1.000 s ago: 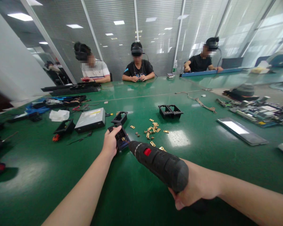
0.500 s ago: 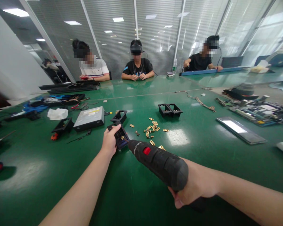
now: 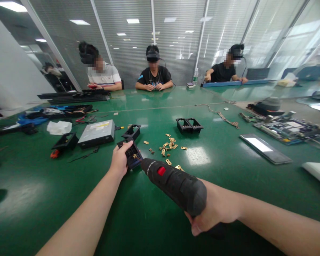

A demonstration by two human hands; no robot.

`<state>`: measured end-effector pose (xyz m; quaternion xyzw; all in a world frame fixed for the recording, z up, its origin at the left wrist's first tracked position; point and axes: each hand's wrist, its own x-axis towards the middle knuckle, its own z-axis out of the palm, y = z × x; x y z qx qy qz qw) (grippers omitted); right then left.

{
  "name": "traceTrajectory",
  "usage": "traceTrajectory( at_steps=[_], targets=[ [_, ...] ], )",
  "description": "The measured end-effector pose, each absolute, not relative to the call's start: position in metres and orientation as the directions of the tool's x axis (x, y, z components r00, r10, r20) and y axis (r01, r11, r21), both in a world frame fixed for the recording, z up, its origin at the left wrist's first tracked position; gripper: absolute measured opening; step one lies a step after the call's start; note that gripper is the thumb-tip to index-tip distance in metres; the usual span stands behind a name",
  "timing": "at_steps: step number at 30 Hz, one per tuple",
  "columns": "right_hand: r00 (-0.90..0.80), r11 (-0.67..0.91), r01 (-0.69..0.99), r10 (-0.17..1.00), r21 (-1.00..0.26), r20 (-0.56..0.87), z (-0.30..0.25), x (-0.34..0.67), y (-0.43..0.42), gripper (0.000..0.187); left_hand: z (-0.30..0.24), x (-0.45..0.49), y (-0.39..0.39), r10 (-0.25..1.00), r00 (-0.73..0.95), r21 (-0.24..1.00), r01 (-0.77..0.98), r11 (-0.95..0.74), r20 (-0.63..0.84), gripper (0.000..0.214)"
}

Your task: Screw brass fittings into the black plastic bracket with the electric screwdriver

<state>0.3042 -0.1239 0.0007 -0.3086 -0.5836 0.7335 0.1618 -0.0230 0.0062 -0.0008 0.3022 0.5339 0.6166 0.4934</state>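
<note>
in the head view, the left grip point(image 3: 119, 156) holds a black frame point(image 3: 132, 160) left of the middle of the green surface point(image 3: 146, 213); the right grip point(image 3: 209, 209) is wrapped round a drill point(image 3: 173, 185), its tip at the frame's right edge, its body partly hiding the nearest brass-coloured plate point(image 3: 178, 167). just beyond the frame stands a black holder point(image 3: 135, 134); left, a silver drive point(image 3: 97, 131); far right, paired housings point(image 3: 190, 130).

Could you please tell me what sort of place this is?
Probably a shared electronics workroom, perhaps inside an office: there is a power drill in the right hand, an optical drive on the green table, and a glass partition behind.
</note>
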Motion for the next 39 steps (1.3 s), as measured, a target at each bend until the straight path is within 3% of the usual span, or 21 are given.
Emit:
traceTrajectory(
  at_steps=[27,39],
  targets=[
    [-0.766,-0.241,0.119,0.595,-0.963,-0.244,0.009,0.302,-0.121,0.073,-0.001,-0.023,0.006,0.931,-0.337,0.958,-0.284,0.044,-0.142,0.048],
    [-0.769,-0.197,0.104,0.606,-0.975,-0.205,0.013,0.3,-0.122,0.064,0.0,-0.023,0.007,0.927,-0.343,0.961,-0.271,0.053,-0.148,0.048]
  ],
)
